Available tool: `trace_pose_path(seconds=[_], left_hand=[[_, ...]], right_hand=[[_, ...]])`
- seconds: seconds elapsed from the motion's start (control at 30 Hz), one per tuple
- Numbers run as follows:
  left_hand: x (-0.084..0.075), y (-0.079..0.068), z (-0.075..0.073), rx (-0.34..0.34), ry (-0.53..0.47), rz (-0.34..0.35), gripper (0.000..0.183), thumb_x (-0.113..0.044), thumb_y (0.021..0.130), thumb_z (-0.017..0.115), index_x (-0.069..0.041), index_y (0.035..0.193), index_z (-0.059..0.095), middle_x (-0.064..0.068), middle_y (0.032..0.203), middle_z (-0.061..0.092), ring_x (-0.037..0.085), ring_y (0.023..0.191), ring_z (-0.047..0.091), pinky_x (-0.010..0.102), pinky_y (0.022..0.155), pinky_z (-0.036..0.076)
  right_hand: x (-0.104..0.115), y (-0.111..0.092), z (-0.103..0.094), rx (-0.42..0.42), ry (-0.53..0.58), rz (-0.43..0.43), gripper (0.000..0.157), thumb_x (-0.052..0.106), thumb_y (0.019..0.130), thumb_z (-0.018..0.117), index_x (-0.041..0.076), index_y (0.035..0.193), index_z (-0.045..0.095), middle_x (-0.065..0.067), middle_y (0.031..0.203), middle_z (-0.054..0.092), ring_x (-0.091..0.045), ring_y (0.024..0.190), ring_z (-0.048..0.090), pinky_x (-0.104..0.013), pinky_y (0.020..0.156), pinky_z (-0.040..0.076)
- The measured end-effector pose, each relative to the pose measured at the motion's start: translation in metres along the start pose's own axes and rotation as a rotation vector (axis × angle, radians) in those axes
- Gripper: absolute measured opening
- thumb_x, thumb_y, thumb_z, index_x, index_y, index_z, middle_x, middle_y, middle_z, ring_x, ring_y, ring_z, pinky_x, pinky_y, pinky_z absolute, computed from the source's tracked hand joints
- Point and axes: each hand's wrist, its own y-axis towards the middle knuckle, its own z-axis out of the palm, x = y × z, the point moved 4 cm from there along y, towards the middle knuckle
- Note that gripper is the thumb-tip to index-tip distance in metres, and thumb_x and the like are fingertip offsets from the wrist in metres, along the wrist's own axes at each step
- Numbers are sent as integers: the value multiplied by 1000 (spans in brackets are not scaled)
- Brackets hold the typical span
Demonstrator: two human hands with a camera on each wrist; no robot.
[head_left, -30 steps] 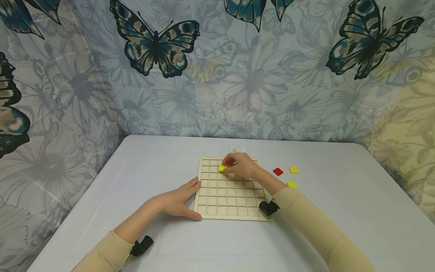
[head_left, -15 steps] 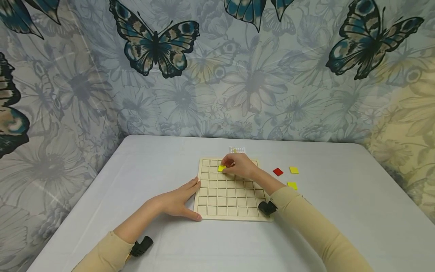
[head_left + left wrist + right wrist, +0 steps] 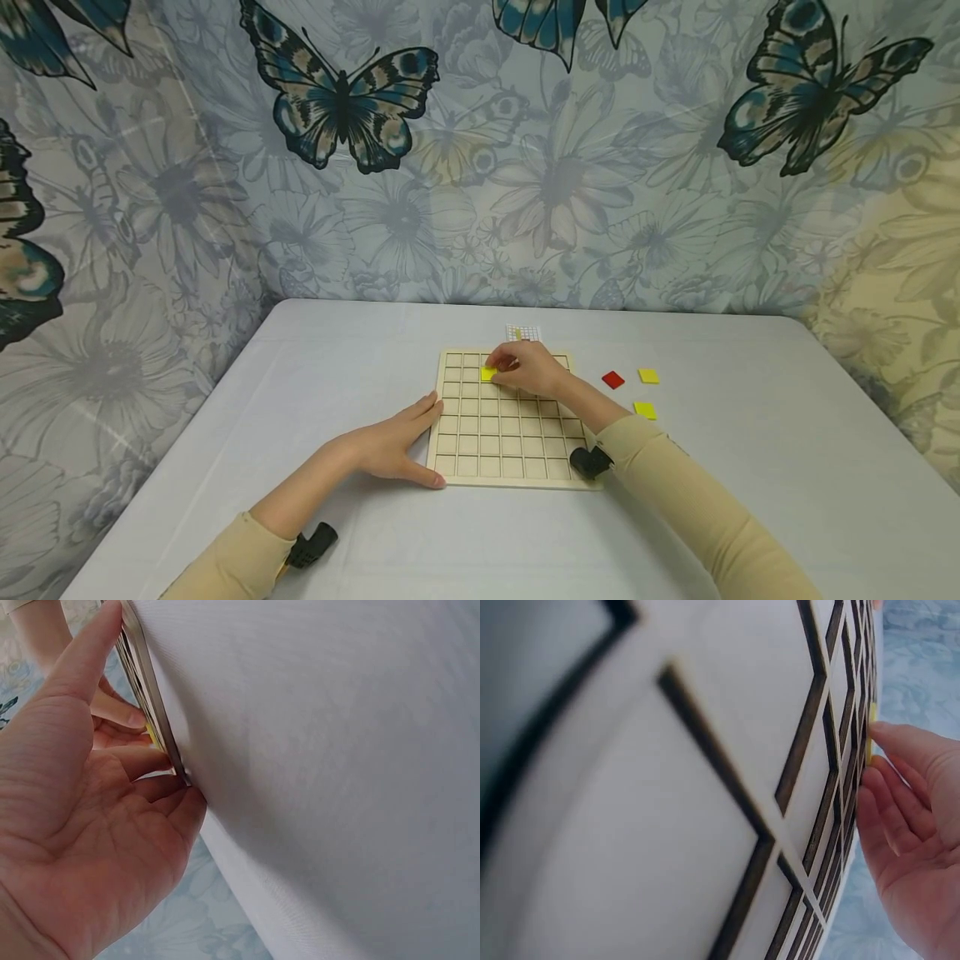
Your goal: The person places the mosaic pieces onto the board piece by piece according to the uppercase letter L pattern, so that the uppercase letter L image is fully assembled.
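A pale wooden grid board (image 3: 501,446) lies on the table. My left hand (image 3: 393,442) rests against its left edge, fingers straight and thumb at the near left corner. In the left wrist view, that hand (image 3: 97,817) touches the board's edge (image 3: 154,682). Over the far part of the grid, my right hand (image 3: 528,367) pinches a small yellow square tile (image 3: 487,374) between thumb and fingers. The right wrist view has the tile (image 3: 871,735) low at the grid's surface, by the fingertips of the right hand (image 3: 911,817). Whether it sits fully inside a square, I cannot tell.
Right of the board lie a red tile (image 3: 613,380) and two yellow tiles, one farther back (image 3: 648,377) and one nearer (image 3: 645,410). Behind the board is a small printed grid card (image 3: 523,332). The white table (image 3: 360,342) ends at a patterned wall covering.
The right hand and the yellow tile have shifted very slightly left and toward me, and the tile looks flatter on the grid. The left hand keeps its place at the board's edge.
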Motion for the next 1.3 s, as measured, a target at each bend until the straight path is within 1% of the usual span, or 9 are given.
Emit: trace_pose_path(seconds=[0.17,0.37,0.43,0.53,0.6,0.73,0.93,1.1,1.3], left_hand=[[0,0,0,0,0,2,112,-52,79,77,-2,156,12,14,162,-1,25,148,2,44,116,17],[1,0,1,-3,8,-3,112,-54,79,76,-3,156,12,13,163,-1,25,148,1,44,116,17],[1,0,0,-2,8,-8,112,-54,79,76,-3,156,12,12,163,-1,25,148,1,43,117,16],[1,0,0,-2,4,-11,113,-54,79,77,-4,156,12,12,163,-1,24,148,1,43,117,16],[1,-1,0,-2,2,-11,113,-53,79,77,-4,156,12,12,163,-2,24,148,1,44,117,16],[1,-1,0,-2,4,-5,112,-53,79,77,-4,156,12,11,163,-2,25,148,1,44,116,17],[1,-1,1,-3,3,4,112,-53,79,77,-4,156,12,12,163,-2,25,148,1,44,116,17],[2,0,1,-4,4,1,112,-54,79,77,-4,156,12,12,163,-1,25,148,1,44,116,17],[2,0,1,-6,8,-2,113,-54,78,77,-4,156,13,12,163,-1,25,148,2,44,116,18]], right_hand=[[-1,-1,0,6,10,16,22,9,85,76,4,105,70,-4,97,69,-19,90,64,-32,83,53],[1,-8,-6,0,74,118,27,16,89,73,5,114,69,-4,105,68,-20,98,64,-35,84,52],[0,-11,-9,-14,99,164,28,19,90,71,7,116,69,-3,106,68,-19,99,63,-36,84,51],[-1,-16,-13,-46,115,205,29,22,92,69,7,117,69,-2,107,68,-20,100,62,-38,84,50],[-1,-19,-15,-70,128,232,28,22,93,68,8,117,69,-2,108,68,-20,101,61,-40,86,49],[-2,-27,-18,-101,195,283,28,24,95,65,9,118,69,-3,113,67,-22,105,61,-43,91,48],[-6,-41,-21,-127,312,335,29,24,95,66,6,119,68,-7,117,67,-23,109,61,-42,93,48],[-9,-52,-24,-143,363,387,31,24,94,67,6,120,67,-7,118,66,-22,107,61,-41,92,48],[-9,-64,-28,-136,421,400,32,24,94,66,5,121,66,-10,121,65,-22,107,60,-41,91,48]])
